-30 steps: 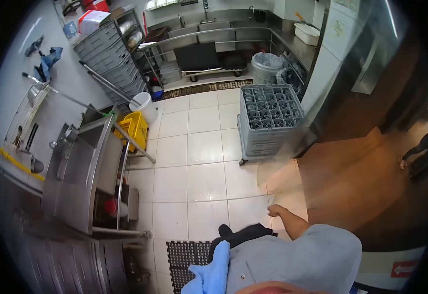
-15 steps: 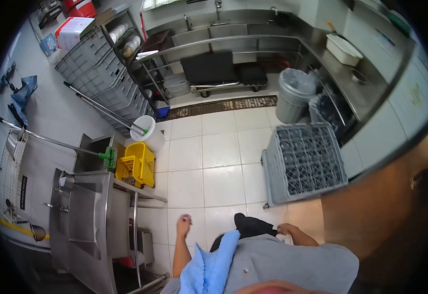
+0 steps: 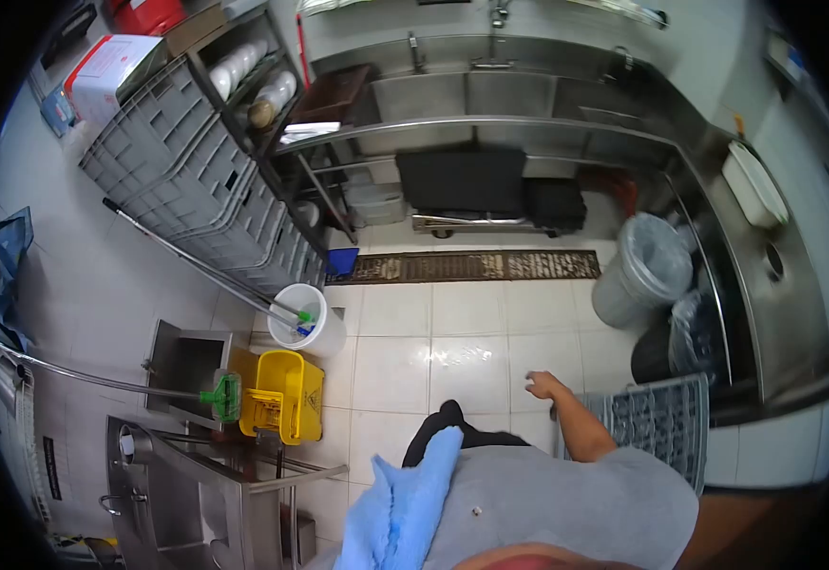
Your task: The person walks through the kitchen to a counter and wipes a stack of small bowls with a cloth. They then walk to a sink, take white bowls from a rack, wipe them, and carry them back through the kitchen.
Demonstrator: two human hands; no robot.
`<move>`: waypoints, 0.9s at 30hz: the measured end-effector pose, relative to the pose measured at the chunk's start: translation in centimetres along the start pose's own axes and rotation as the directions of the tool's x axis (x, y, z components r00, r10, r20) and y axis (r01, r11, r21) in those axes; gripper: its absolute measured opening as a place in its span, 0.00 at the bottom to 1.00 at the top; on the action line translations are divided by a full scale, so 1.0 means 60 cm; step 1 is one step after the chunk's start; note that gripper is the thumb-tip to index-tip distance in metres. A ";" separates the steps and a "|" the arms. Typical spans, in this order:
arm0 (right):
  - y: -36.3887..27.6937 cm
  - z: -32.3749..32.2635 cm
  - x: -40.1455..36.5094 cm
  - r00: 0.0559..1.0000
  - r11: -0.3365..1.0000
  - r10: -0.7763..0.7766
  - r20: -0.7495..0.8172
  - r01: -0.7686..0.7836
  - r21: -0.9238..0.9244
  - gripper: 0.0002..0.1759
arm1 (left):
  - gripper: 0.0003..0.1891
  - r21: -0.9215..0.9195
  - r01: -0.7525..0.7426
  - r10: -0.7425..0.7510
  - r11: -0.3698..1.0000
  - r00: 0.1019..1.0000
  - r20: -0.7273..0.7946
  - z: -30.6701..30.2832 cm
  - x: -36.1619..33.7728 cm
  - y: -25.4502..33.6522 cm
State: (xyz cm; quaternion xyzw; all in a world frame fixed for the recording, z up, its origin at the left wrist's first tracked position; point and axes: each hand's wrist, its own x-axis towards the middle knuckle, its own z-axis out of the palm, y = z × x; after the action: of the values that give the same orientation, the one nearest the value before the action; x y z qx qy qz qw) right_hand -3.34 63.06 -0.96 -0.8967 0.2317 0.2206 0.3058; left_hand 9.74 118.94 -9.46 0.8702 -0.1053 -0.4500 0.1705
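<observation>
My right hand [image 3: 543,384] is held out in front of my body over the white tiled floor, empty, its fingers loosely bent and a little apart. Just to its right, partly behind my forearm, stands a grey stack of compartment racks [image 3: 657,418]. The hand looks apart from the racks. My left hand is out of view. A light blue cloth [image 3: 405,503] lies over my left shoulder, and a black shoe [image 3: 449,410] shows ahead of my body.
At left are a steel sink [image 3: 181,503], a yellow mop bucket [image 3: 286,394], a white bucket [image 3: 324,328] with long handles and stacked grey crates [image 3: 177,171]. A floor drain [image 3: 471,267] crosses ahead. A lined grey bin [image 3: 623,290] stands by the right counter.
I have moved forward, nearer the far sinks and drain. The racks now lie beside me at right. My right hand has swung forward; my left hand has left the view.
</observation>
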 end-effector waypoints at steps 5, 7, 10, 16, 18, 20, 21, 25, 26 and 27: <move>0.026 -0.074 0.087 0.995 0.995 0.101 0.020 -0.101 0.022 0.27 | 0.20 -0.334 -0.134 0.017 0.933 0.943 -0.332 -0.324 0.264 0.218; 0.039 -0.104 0.134 0.989 0.988 0.145 0.035 -0.146 0.040 0.27 | 0.17 -0.375 -0.313 0.093 0.873 0.860 -0.501 -0.453 0.347 0.353; 0.055 -0.164 0.227 0.977 0.983 0.170 0.126 -0.177 0.045 0.28 | 0.15 -0.438 -0.415 0.155 0.797 0.842 -0.517 -0.602 0.379 0.545; -0.039 -0.475 0.545 0.999 0.999 -0.022 -0.047 0.023 0.026 0.26 | 0.13 -0.719 -0.181 -0.005 0.671 0.969 -0.248 -0.646 0.486 0.629; -0.103 -0.605 0.658 0.968 0.965 -0.187 -0.166 0.149 -0.216 0.23 | 0.12 -0.752 -0.139 -0.064 0.644 0.970 -0.234 -0.661 0.497 0.661; -0.244 -0.769 0.686 0.941 0.970 -0.244 -0.236 0.237 -0.056 0.22 | 0.12 -0.757 -0.180 -0.070 0.629 0.956 -0.286 -0.668 0.513 0.653; -0.266 -0.808 0.736 0.839 0.909 -0.413 -0.354 0.402 -0.109 0.22 | 0.11 -0.706 -0.255 -0.010 0.660 0.937 -0.348 -0.686 0.543 0.650; -0.447 -1.024 0.827 0.660 0.774 -0.632 -0.406 0.565 -0.286 0.21 | 0.08 -0.851 -0.320 -0.141 0.416 0.902 -0.408 -0.786 0.638 0.682; -0.490 -1.076 0.849 0.610 0.735 -0.678 -0.410 0.574 -0.362 0.22 | 0.06 -0.875 -0.382 -0.062 0.297 0.907 -0.417 -0.828 0.664 0.694; -0.534 -1.125 0.847 0.585 0.734 -0.679 -0.443 0.561 -0.384 0.20 | 0.07 -0.867 -0.382 -0.185 0.321 0.872 -0.453 -0.872 0.670 0.751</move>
State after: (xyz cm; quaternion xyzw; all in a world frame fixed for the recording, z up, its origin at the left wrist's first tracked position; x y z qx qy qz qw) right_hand 71.84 27.49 34.31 -0.9696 -0.0427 -0.1494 0.1892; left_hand 74.25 74.53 6.24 0.6791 0.1656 -0.1857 0.6906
